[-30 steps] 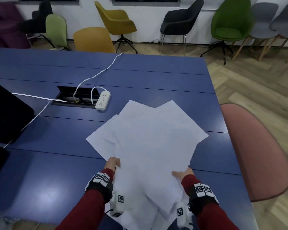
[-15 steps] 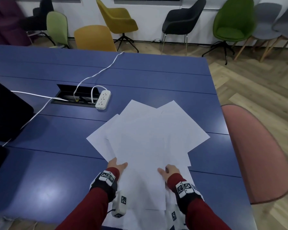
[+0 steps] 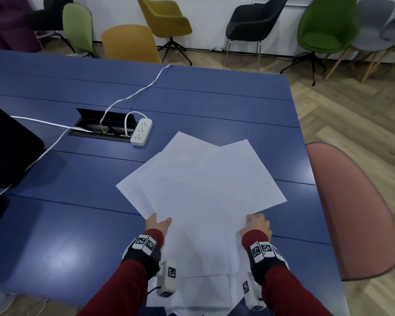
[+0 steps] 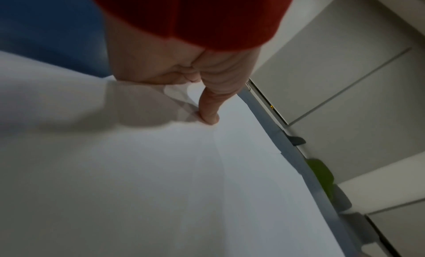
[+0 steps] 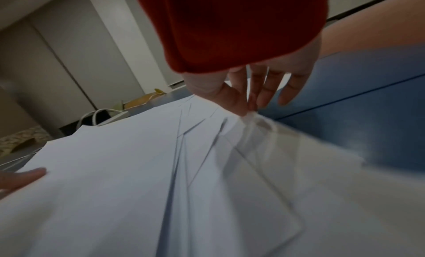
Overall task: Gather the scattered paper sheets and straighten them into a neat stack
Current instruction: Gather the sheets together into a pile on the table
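Note:
Several white paper sheets (image 3: 205,183) lie fanned out and overlapping on the blue table (image 3: 55,224), reaching over its near edge. My left hand (image 3: 159,223) holds the pile's near-left edge. In the left wrist view its thumb (image 4: 210,115) presses on top of the sheets (image 4: 161,170) while the other fingers curl under them. My right hand (image 3: 257,224) is at the near-right edge of the pile. In the right wrist view my right hand (image 5: 247,108) pinches a sheet edge between thumb and forefinger above the layered sheets (image 5: 115,170), and its other fingers hang loose.
A white power strip (image 3: 141,131) and its cables lie beside an open cable box (image 3: 100,126) behind the pile. A black object (image 3: 7,151) sits at the table's left. A pink chair (image 3: 351,213) stands close to the table's right edge.
My right hand moved from the middle of the pile out to its near-right edge and took hold there. The left hand stayed at the left edge; the sheets shifted slightly.

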Demonstrator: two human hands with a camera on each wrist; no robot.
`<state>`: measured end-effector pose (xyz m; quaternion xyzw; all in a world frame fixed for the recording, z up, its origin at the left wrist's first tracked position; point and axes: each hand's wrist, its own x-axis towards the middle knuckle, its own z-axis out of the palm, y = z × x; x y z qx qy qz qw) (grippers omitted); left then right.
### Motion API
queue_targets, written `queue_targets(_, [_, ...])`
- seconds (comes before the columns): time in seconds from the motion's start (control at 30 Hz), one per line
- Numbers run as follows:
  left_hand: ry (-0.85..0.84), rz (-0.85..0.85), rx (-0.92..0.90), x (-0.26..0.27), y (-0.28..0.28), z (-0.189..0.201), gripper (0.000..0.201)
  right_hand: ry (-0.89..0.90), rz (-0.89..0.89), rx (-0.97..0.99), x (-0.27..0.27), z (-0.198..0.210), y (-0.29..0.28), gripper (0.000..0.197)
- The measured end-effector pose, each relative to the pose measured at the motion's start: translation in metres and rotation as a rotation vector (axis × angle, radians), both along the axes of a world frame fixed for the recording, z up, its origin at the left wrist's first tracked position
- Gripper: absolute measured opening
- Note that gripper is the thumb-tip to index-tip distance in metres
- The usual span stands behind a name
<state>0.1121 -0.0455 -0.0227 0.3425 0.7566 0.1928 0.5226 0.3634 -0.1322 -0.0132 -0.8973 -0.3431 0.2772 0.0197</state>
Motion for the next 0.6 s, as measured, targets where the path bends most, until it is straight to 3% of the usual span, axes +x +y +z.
queue_targets(0.13, [0.000, 0.022, 0.019, -0.003, 0.002, 0.004, 0.071, -0.023, -0.103, 0.130, 0.004, 0.008, 0.002, 0.029])
queue_targets(0.2, [0.017, -0.002, 0.006, -0.006, 0.001, 0.005, 0.072, -0.049, -0.112, 0.204, 0.012, 0.004, 0.001, 0.050])
queue_targets(0.27, [0.021, -0.026, -0.021, -0.009, 0.001, 0.004, 0.076, -0.021, -0.072, 0.118, 0.017, 0.001, 0.000, 0.079])
queue_targets(0.37, [-0.010, 0.004, -0.016, -0.011, 0.004, 0.001, 0.075, -0.040, -0.011, 0.087, 0.013, 0.001, -0.002, 0.091])
queue_targets(0.5, [-0.054, 0.119, 0.040, -0.008, 0.006, -0.001, 0.067, -0.031, 0.057, 0.033, -0.017, 0.001, -0.018, 0.072])
queue_targets(0.6, [-0.002, 0.082, 0.028, -0.009, 0.008, -0.005, 0.054, -0.055, 0.002, 0.121, -0.017, -0.004, -0.024, 0.047])
